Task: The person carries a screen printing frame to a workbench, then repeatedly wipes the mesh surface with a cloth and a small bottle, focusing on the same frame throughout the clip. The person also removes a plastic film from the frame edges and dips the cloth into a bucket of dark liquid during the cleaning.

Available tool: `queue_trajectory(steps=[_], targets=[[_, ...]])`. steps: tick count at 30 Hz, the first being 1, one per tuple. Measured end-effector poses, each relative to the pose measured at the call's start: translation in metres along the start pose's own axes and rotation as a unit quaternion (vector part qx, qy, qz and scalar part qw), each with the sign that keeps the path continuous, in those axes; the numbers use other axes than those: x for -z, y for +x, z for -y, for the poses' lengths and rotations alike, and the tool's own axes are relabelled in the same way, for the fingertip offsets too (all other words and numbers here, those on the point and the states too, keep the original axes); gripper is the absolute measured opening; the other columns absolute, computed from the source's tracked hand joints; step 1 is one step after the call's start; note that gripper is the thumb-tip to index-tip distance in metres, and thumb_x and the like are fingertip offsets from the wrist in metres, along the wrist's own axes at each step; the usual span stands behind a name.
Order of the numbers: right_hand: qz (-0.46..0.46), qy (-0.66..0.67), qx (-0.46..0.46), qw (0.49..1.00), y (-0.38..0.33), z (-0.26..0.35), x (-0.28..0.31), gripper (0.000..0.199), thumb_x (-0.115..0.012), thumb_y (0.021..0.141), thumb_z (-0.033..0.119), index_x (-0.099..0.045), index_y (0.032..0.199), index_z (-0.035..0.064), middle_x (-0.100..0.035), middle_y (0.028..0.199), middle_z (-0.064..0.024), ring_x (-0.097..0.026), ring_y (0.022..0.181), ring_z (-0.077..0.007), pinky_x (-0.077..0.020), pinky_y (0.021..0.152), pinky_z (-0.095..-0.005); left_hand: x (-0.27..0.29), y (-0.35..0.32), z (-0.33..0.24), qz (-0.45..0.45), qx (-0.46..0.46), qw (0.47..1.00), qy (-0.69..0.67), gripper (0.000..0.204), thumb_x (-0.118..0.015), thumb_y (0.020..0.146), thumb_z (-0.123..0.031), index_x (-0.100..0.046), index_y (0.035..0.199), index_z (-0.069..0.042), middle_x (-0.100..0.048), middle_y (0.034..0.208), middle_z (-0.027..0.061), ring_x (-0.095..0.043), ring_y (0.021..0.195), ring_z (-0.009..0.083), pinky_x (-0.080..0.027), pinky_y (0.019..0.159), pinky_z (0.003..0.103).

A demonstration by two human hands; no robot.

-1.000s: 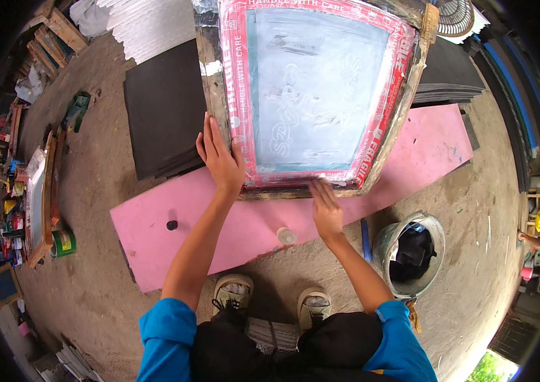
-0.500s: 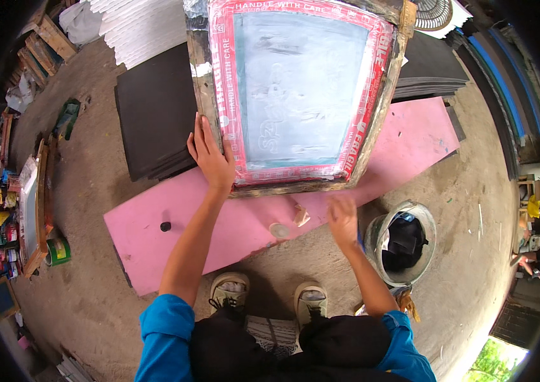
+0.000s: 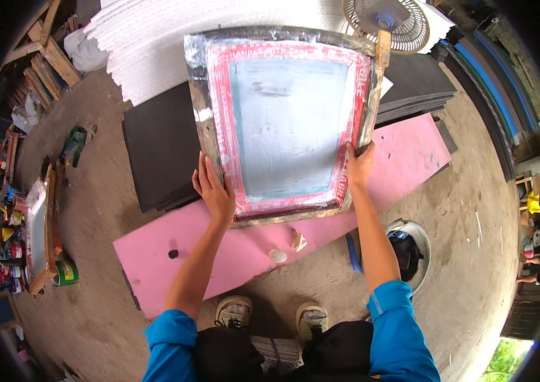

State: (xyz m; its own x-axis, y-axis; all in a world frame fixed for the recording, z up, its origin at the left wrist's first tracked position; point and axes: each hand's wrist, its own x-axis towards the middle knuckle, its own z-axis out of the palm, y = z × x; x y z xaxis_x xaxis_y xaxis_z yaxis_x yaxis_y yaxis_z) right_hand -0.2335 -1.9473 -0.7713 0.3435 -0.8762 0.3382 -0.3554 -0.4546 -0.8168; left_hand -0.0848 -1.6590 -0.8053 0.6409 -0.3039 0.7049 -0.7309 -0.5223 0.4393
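- Up comes the right hand (image 3: 359, 167) from the pink board, where it hovered half a second ago, and now it's clamped on the right edge of the screen-printing frame (image 3: 286, 124), fingers wrapped round the rail.
- Left hand (image 3: 214, 191) has kept its place on the frame's lower left corner, palm flat against the foil-taped edge, fingers spread and pressing rather than curled; whether the thumb hooks under the rail I cannot tell.
- That frame sits between both hands, out in front of the person, its near edge over the pink board and its far edge up by the white sheets; red tape borders a pale blue-grey mesh.
- Whether the frame rests on the board or is lifted clear of it I cannot tell.
- Under it lies the long pink board (image 3: 263, 242) on the concrete floor (image 3: 79, 305), running from lower left to upper right.
- On the board, just below the frame's near edge: a small white cup (image 3: 277, 256) and a crumpled scrap (image 3: 297, 239) beside it.
- A blue stick (image 3: 353, 252) lies off the board's edge, by the right forearm.
- Black sheets (image 3: 158, 153) are stacked left of the frame, white sheets (image 3: 155, 44) behind them.
- A fan (image 3: 389, 20) stands at the top right, just past the frame's far corner.
- A round bucket (image 3: 410, 251) sits on the floor to the right, well below the right hand.
- Two shoes (image 3: 235, 312) show at the bottom, toes pointing to the board.
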Motion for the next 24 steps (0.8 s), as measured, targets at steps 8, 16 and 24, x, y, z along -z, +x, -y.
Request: queue_trajectory(steps=[8, 16, 24], targets=[[0.010, 0.078, -0.051, 0.996, -0.011, 0.010, 0.015, 0.053, -0.066, 0.081, 0.012, -0.039, 0.124, -0.0031, -0.051, 0.116, -0.0241, -0.051, 0.107, -0.0339, -0.0373, 0.093, -0.0374, 0.028, 0.068, -0.022, 0.024, 0.181, 0.916, -0.358, 0.066, -0.055, 0.090, -0.018, -0.017, 0.141, 0.000, -0.041, 0.128, 0.0193, -0.045, 0.114, 0.0244, -0.034, 0.097, 0.035], [0.000, 0.045, 0.061, 0.997, -0.021, 0.015, 0.041, 0.051, -0.065, 0.082, 0.009, -0.037, 0.123, 0.0007, -0.046, 0.114, -0.0170, -0.047, 0.103, -0.0268, -0.0378, 0.090, -0.0367, 0.063, 0.224, -0.059, -0.037, 0.242, 0.834, -0.494, 0.053, -0.047, 0.094, -0.042, -0.048, 0.122, 0.003, -0.054, 0.119, 0.0138, -0.048, 0.111, 0.0187, -0.035, 0.095, 0.029], [0.027, 0.201, 0.013, 0.979, -0.045, 0.104, 0.088, 0.040, -0.060, 0.087, 0.015, -0.045, 0.121, 0.0002, -0.045, 0.119, -0.0165, -0.045, 0.110, -0.0255, -0.0372, 0.092, -0.0343, 0.094, 0.196, -0.094, -0.128, 0.227, 0.881, -0.396, 0.049, -0.059, 0.089, -0.035, -0.052, 0.116, 0.005, -0.062, 0.102, 0.0140, -0.055, 0.092, 0.0166, -0.043, 0.083, 0.030]])
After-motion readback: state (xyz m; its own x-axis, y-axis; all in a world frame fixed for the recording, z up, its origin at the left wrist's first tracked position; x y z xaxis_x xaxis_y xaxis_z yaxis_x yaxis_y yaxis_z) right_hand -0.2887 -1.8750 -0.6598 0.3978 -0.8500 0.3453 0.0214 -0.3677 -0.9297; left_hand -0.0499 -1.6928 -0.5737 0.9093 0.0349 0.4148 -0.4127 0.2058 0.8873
